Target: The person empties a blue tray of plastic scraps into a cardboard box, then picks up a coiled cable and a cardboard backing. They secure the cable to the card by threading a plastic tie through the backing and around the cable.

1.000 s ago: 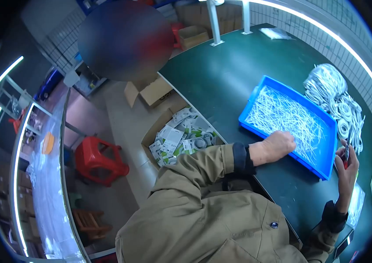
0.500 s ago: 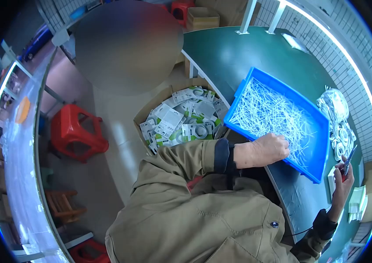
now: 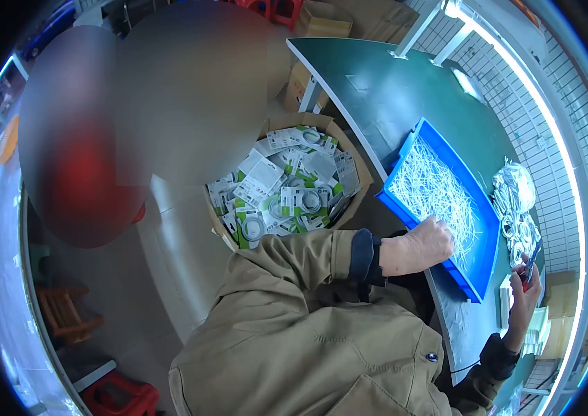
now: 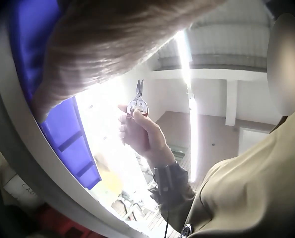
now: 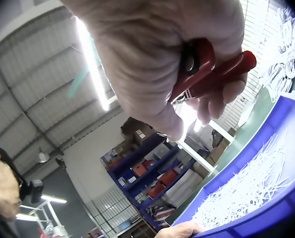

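Note:
A blue tray (image 3: 475,286) holds many thin white strips (image 3: 433,182) on the green table. My left hand (image 3: 424,247) is over the tray's near side with its fingers curled inward; whether they pinch a strip or the rim is hidden. In the right wrist view, part of that hand (image 5: 179,230) shows at the tray (image 5: 291,198). To the right of the tray, my right hand (image 3: 524,299) grips small snips with red handles (image 5: 222,74). Their metal blades (image 4: 139,88) point upward and stand slightly apart in the left wrist view.
Coiled white cords (image 3: 516,201) lie beyond the tray. A cardboard box (image 3: 357,204) full of green-and-white packages stands left of the table. Pale packets (image 3: 537,330) are near my right hand. A red stool (image 3: 122,396) stands at the lower left.
The head view has turned, so the tray and box appear shifted. My left hand stays by the tray's near side, and my right hand still holds the snips.

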Demonstrator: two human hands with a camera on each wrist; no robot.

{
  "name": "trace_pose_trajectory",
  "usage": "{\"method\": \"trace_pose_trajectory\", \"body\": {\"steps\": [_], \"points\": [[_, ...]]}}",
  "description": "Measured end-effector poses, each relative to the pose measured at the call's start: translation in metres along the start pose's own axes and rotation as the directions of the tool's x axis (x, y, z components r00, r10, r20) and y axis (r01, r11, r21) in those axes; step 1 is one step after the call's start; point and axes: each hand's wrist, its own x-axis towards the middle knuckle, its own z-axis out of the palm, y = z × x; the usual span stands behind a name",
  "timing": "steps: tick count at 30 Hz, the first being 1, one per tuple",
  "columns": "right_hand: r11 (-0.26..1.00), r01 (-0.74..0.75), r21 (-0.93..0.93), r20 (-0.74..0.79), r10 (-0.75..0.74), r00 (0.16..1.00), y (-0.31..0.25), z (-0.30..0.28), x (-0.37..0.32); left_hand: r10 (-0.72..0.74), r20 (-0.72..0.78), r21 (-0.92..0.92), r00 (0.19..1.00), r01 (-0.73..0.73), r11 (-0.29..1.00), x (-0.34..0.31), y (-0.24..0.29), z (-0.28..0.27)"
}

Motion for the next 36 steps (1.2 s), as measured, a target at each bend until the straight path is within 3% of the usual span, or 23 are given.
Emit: {"method": "trace_pose_trajectory", "body": {"steps": [3, 14, 19, 23, 26, 31, 36], "points": [[1.0, -0.002, 0.005, -0.003, 0.002, 1.0, -0.001, 0.006, -0.003, -0.058, 0.065, 0.017, 0.996, 0.057, 0.998, -0.008, 0.002, -0.006], [0.992, -0.056, 0.109, -0.105, 0.068, 0.992, 0.058, -0.014, -0.046, 0.054, 0.01, -0.068, 0.998, -0.053, 0.996, -0.015, -0.02, -0.035], [0.991, -0.046, 0.123, -0.146, 0.064, 0.987, 0.086, -0.033, -0.053, 0.014, 0.031, -0.04, 0.999, -0.013, 0.999, -0.007, -0.011, -0.068], [0.985, -0.105, 0.138, -0.145, 0.125, 0.982, 0.116, -0.037, -0.055, 0.024, 0.034, 0.005, 0.999, -0.024, 1.0, -0.024, 0.016, -0.049], [0.989, -0.064, 0.131, -0.115, 0.08, 0.99, 0.139, -0.041, -0.053, 0.024, -0.032, 0.03, 0.999, -0.023, 0.999, -0.027, 0.041, -0.026], [0.988, -0.122, 0.096, -0.09, 0.131, 0.987, 0.118, -0.04, -0.05, 0.116, -0.108, -0.06, 0.987, -0.123, 0.991, -0.029, 0.068, -0.014], [0.982, -0.182, 0.056, -0.056, 0.185, 0.981, 0.092, -0.026, -0.034, 0.158, -0.074, -0.186, 0.985, -0.17, 0.968, -0.039, 0.045, -0.048]]}}
